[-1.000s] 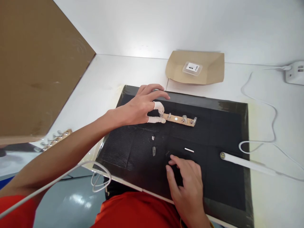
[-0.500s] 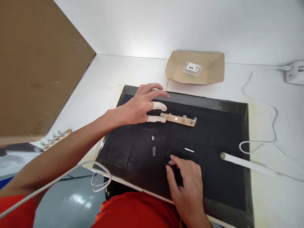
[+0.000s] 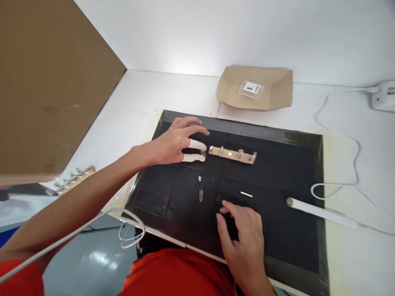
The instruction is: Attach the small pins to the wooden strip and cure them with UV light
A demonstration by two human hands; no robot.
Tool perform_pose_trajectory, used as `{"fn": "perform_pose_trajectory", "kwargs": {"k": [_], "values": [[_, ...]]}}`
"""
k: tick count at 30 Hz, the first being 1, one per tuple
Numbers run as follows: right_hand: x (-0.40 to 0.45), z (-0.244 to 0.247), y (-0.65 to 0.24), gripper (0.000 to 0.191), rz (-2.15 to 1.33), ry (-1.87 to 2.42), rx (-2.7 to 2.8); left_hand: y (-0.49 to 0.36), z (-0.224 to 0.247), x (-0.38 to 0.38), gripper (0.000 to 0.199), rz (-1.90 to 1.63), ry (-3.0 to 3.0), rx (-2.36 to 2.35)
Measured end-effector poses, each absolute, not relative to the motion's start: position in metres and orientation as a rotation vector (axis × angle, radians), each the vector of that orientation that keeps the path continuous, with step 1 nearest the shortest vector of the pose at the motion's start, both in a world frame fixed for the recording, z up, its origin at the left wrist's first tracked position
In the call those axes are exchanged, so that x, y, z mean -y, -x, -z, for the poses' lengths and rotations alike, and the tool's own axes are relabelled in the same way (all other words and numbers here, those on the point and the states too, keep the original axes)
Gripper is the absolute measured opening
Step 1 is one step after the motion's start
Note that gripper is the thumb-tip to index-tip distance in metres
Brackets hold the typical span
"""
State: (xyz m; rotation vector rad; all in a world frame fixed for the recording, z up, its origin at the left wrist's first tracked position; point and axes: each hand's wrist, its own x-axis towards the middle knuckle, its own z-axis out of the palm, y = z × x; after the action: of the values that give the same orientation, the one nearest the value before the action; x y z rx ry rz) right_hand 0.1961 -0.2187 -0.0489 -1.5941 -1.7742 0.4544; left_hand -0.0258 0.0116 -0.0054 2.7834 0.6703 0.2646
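Observation:
My left hand [image 3: 182, 142], with white finger cots on thumb and forefinger, pinches a small grey translucent hook [image 3: 203, 153] just left of the wooden hook rack [image 3: 229, 154]. That short strip carries grey hooks, shiny metal bits and a white dot; its left end shows a metal bit without a hook. My right hand [image 3: 243, 236] rests on the black mat [image 3: 290, 172] near its front edge, thumb and fingers apart, holding nothing. Beyond its fingertips are small dark bits too tiny to name. A loose grey hook [image 3: 200, 195] and a small metal piece [image 3: 200, 178] lie left of them.
A thin white rod [image 3: 246, 194] lies on the mat. Rightward is a white pen-like tool [image 3: 321, 211] with a cable. A cardboard tray [image 3: 274, 88] holds a clear plastic box [image 3: 251, 89]. Another hook rack [image 3: 75, 181] sits by the cardboard panel [image 3: 46, 90]. A white cable [image 3: 92, 218] crosses my left forearm.
My left hand has drawn back leftward from the rack's left end, with a grey hook now visible between thumb and forefinger. My right hand has stayed in place.

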Motion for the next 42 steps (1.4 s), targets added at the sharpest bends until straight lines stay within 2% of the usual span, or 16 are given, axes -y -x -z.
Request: {"fn": "perform_pose_trajectory", "kwargs": {"k": [15, 22, 29, 35, 38, 42], "values": [[0.22, 0.05, -0.196, 0.019, -0.439, 1.599, 1.774, 0.023, -0.002, -0.009, 0.007, -0.451, -2.686, -0.714], [0.22, 0.051, -0.196, 0.019, -0.436, 1.587, 1.775, 0.024, -0.008, -0.006, 0.008, -0.415, -2.533, -0.83], [0.22, 0.051, -0.196, 0.018, -0.423, 1.592, 1.772, 0.024, 0.011, -0.006, 0.03, -0.295, -2.667, -0.953], [0.222, 0.052, -0.196, 0.018, -0.421, 1.588, 1.769, 0.018, 0.025, 0.001, 0.019, -0.369, -2.784, -1.024], [0.222, 0.052, -0.195, 0.018, -0.424, 1.6, 1.766, 0.016, 0.022, 0.007, 0.02, -0.436, -2.748, -1.062], [0.222, 0.052, -0.195, 0.017, -0.418, 1.588, 1.759, 0.016, 0.012, 0.016, 0.01, -0.584, -2.741, -1.051]]}}
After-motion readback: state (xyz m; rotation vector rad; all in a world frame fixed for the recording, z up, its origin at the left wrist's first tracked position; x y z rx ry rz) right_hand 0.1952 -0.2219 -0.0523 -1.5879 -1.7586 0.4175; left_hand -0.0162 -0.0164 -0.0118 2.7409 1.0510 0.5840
